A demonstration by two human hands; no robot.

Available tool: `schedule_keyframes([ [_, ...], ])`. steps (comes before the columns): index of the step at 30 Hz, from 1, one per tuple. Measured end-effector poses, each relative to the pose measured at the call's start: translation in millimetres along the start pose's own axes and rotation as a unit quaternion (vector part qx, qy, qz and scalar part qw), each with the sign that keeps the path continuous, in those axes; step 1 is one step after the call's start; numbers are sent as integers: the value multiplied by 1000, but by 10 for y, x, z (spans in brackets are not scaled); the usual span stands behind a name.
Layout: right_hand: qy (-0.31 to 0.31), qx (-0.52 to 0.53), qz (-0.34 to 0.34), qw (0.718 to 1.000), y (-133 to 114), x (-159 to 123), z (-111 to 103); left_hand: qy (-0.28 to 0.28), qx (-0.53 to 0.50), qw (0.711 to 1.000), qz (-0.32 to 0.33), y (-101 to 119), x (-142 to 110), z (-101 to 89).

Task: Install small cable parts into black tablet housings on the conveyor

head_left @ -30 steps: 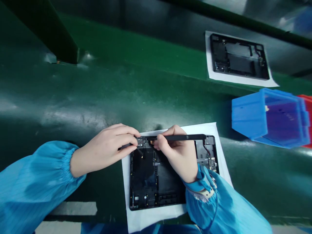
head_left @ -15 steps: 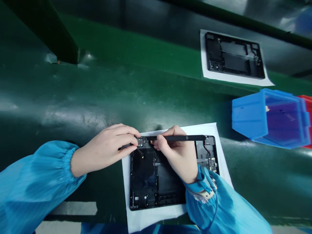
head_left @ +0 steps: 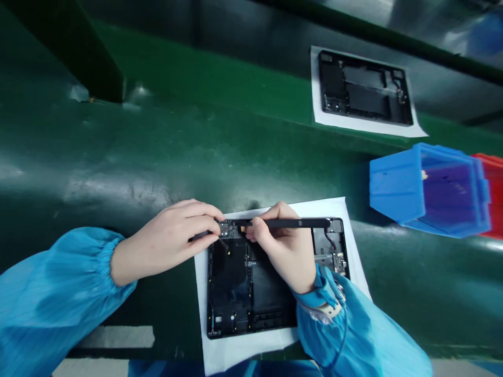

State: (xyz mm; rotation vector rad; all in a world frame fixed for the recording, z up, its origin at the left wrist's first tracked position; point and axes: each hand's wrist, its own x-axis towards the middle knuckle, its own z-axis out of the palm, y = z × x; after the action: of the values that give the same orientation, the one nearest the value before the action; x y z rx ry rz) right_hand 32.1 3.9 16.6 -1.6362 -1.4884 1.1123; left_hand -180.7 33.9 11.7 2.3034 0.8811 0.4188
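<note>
A black tablet-like housing [head_left: 273,293] lies open-side up on a white sheet [head_left: 243,352], with a small circuit board and cable at its right side. My right hand [head_left: 285,246] is closed around slim black tweezers [head_left: 302,223], held nearly level along the housing's far edge. Their tip is close to a small tan spot near the top left. At the far left corner my left hand [head_left: 173,230] has thumb and fingers pinched together. Something dark shows between them, partly hidden, and I cannot make out what it is.
Another black housing [head_left: 367,94] rests on a white sheet at the back right. A blue bin [head_left: 396,183] stands to the right, in front of a red bin [head_left: 497,188]. A dark green post [head_left: 86,57] rises at the back left of the green table [head_left: 176,141].
The whole view has shifted slightly, so the back housing and bins appear a little further left. Both hands keep nearly the same pose on the housing.
</note>
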Motion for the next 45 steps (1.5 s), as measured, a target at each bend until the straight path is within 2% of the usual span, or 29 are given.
schedule_keyframes([
  [45, -3, -19, -15, 1000, -6, -2, -14, 10, 7, 1000, 9, 20, 3, 37],
])
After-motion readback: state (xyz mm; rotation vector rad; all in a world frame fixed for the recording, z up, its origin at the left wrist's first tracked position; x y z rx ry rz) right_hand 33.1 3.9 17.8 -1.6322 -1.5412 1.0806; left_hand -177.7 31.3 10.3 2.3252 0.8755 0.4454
